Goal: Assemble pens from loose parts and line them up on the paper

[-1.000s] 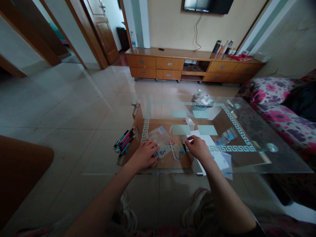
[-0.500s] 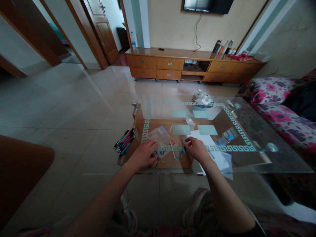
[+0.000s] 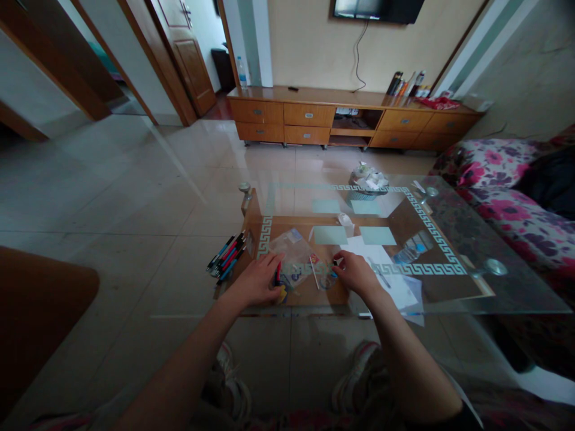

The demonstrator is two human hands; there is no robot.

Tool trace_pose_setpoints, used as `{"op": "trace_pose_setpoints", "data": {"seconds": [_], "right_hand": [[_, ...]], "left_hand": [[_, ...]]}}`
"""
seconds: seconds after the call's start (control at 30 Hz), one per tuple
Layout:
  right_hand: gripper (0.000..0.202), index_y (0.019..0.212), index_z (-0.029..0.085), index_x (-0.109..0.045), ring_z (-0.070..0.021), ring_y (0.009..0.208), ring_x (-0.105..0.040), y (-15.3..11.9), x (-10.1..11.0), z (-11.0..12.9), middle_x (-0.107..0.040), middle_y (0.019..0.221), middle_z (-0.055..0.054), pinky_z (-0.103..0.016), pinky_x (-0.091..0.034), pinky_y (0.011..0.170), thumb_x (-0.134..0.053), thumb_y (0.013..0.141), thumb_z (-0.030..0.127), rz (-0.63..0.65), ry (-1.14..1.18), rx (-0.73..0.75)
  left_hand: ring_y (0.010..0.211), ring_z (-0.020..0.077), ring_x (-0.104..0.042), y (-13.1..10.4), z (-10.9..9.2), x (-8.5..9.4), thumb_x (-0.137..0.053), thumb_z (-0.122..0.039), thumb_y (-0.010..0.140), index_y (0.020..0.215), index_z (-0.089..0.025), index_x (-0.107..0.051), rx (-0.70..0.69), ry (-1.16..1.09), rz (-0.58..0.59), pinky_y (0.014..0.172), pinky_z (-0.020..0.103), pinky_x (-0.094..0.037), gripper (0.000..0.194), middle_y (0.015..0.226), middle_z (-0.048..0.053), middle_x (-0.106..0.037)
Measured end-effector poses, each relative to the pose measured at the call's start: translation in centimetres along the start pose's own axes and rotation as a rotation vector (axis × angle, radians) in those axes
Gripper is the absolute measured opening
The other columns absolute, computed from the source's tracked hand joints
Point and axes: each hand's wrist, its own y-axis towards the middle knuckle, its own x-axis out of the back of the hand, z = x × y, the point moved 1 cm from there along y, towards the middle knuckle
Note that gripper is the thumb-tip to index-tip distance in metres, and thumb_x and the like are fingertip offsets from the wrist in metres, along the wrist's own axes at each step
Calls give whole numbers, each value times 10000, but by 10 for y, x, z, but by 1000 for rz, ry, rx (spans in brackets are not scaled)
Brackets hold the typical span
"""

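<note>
My left hand (image 3: 259, 280) rests low over the near left part of the glass table (image 3: 503, 293), fingers curled round a slim red and dark thing (image 3: 278, 274) that looks like a pen. Left of this hand lies a bundle of pens (image 3: 227, 257) in black, blue and red. My right hand (image 3: 357, 274) pinches a small dark thing (image 3: 336, 262), mostly hidden by the fingertips. Between the hands are a clear plastic bag (image 3: 290, 245), a thin white stick (image 3: 314, 273) and a small red packet (image 3: 314, 258). Something yellow (image 3: 283, 294) shows beside my left thumb.
White paper sheets (image 3: 398, 290) lie under and beyond my right wrist. A water bottle (image 3: 409, 254) lies farther right. Behind the table's far edge stands a filled waste basket (image 3: 368, 182). A wooden TV cabinet (image 3: 309, 114) and a flowered sofa (image 3: 503, 209) are beyond.
My left hand has turned slightly, and a red thing now shows between its fingers and thumb. The right fingertips have shifted a little, with the small dark thing more visible.
</note>
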Motion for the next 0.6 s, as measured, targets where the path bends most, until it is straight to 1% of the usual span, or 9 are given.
{"op": "trace_pose_setpoints", "data": {"seconds": [0.2,0.27,0.43,0.6], "right_hand": [[255,1083,218,-689,-215,864,-674,-1,0,1,-734,946,-73,-286,-437,746,-664,840,294,-8,1,13],[258,1083,215,-690,-216,869,-674,-1,0,1,-733,944,-76,-285,-437,748,-661,841,300,-11,-2,17],[270,1096,213,-692,-219,874,-675,0,0,2,-732,934,-83,-286,-441,750,-651,849,314,0,-12,8],[257,1086,215,-690,-221,877,-677,-1,-1,4,-735,935,-82,-290,-446,760,-638,861,328,0,-11,11]], "left_hand": [[1349,332,-439,-2,-1,3,-652,-209,685,1506,-209,-331,-30,-5,-10,1079,454,-414,882,1486,143,-438],[1349,329,-441,-2,-2,3,-645,-183,674,1507,-213,-332,-34,-13,-10,1082,456,-411,890,1486,141,-442],[1339,332,-449,-1,0,1,-656,-215,706,1504,-227,-337,-1,-26,3,1065,476,-418,859,1451,144,-480],[1301,317,-488,1,3,-2,-658,-246,751,1486,-208,-350,8,-15,-15,1047,456,-446,798,1412,144,-498]]}}
